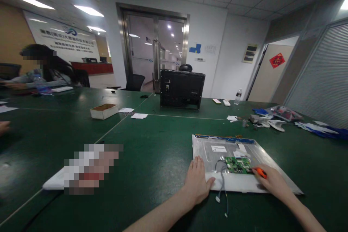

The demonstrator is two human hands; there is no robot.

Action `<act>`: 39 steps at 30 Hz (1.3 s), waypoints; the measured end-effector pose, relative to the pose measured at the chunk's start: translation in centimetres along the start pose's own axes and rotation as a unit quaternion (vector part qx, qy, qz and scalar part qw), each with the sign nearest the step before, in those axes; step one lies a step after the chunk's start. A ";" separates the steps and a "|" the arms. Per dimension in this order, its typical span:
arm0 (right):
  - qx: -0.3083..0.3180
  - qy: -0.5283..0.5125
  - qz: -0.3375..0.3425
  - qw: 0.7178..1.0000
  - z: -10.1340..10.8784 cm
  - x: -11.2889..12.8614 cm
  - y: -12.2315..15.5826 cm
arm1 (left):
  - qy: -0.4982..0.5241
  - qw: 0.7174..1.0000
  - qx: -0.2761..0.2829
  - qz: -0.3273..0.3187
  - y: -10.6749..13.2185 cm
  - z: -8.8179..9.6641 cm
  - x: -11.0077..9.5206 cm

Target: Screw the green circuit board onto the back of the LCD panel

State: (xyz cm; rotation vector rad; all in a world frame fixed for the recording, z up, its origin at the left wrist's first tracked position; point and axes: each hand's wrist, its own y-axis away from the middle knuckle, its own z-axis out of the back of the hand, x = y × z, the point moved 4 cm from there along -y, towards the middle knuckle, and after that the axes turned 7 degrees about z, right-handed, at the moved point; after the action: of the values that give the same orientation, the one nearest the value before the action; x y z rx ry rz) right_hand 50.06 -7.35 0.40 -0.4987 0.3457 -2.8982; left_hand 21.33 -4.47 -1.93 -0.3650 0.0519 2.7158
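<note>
A flat display panel (209, 157) with a metal back lies on the green table, a blue strip running along its far edge. On it sits a green circuit board (238, 165), from which grey cables (223, 181) with white plugs trail over the near edge. My left hand (198, 183) rests on the panel's left edge, its fingers stretched out. In my right hand (273, 180) is an orange-handled screwdriver (261, 172), held at the board's right end. Its tip is too small to make out.
A black monitor housing (181, 90) stands upright beyond the panel. An open box (104, 111) and paper sheets (139, 116) lie left of it. Assorted parts (262, 120) and a bottle (238, 96) are at back right. A white power strip (56, 179) lies left; another person (51, 67) sits far left.
</note>
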 end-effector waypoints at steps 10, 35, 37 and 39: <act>0.044 -0.036 -0.024 0.998 0.3 -0.1 0.3 | 0.026 1.000 -0.015 -0.004 0.2 0.3 -0.1; 0.072 0.097 0.014 0.993 -2.2 -1.2 -9.1 | 0.102 0.993 -0.039 -0.033 -3.7 -2.2 -4.3; 0.076 0.102 0.019 0.992 -2.4 -1.2 -9.2 | 0.107 0.993 -0.042 -0.032 -4.0 -2.4 -4.8; 0.079 0.107 0.022 0.991 -2.2 -1.4 -9.1 | 0.112 0.992 -0.044 -0.034 -4.4 -2.7 -5.1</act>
State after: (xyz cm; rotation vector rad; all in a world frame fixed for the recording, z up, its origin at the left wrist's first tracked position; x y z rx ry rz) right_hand 49.32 2.10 0.28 -0.1533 0.1505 -2.9096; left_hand 28.23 -2.64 -3.09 -0.6834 -0.0175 2.6049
